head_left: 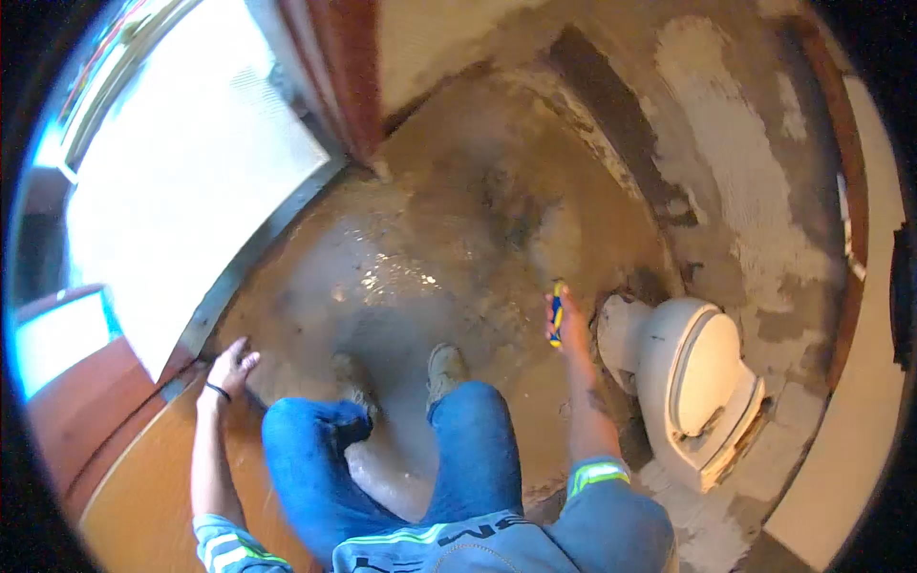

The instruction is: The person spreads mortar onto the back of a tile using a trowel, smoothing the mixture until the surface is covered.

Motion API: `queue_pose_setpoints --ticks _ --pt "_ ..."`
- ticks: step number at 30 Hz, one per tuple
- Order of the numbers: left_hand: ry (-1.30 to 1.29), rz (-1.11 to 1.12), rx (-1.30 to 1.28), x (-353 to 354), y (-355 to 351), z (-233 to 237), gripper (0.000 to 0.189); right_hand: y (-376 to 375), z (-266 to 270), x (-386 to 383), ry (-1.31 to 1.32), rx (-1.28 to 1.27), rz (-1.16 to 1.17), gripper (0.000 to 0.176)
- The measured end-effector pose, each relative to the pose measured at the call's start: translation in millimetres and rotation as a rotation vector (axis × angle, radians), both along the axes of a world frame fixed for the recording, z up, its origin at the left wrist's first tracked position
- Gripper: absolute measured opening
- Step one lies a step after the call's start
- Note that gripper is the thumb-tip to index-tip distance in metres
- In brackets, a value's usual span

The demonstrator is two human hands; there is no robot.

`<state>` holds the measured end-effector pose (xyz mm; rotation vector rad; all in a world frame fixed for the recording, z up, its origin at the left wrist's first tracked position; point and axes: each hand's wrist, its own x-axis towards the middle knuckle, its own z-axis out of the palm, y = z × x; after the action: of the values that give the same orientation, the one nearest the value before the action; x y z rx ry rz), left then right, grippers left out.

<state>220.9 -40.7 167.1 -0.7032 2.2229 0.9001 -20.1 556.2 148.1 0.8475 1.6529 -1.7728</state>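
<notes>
The right hand (572, 323) has its fingers wrapped round a blue-and-yellow tool (556, 315), above the wet floor (411, 224), near the toilet (707, 368); the left hand (232, 369) spreads loosely, seemingly bare; firm grip and planted boots (444, 368) would serve best.

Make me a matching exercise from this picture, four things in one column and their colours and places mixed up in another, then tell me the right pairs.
Things:
1. Toilet
2. Tool
3. Wristband
4. Jeans

Colours and places:
A. Plain blue, in the lower middle of the picture
B. Black, around the wrist behind the left hand
C. Off-white, toward the right side of the picture
D. Blue and yellow, held in the right hand

Right pairs: 1-C, 2-D, 3-B, 4-A
</notes>
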Motion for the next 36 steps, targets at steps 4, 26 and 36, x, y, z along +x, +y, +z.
queue_pose_setpoints --ticks 4,26,36 --pt "-0.145 0.259 0.116 100 20 71 0.063 -42 122 15 0.039 -0.004 0.206 0.037" --pt "-0.184 0.873 0.214 292 99 190 0.060 -588 181 19 0.906 0.474 1.019 0.033" --pt "-0.047 0.784 0.371 225 68 113 0.056 -245 116 64 0.385 0.502 0.454 0.032"
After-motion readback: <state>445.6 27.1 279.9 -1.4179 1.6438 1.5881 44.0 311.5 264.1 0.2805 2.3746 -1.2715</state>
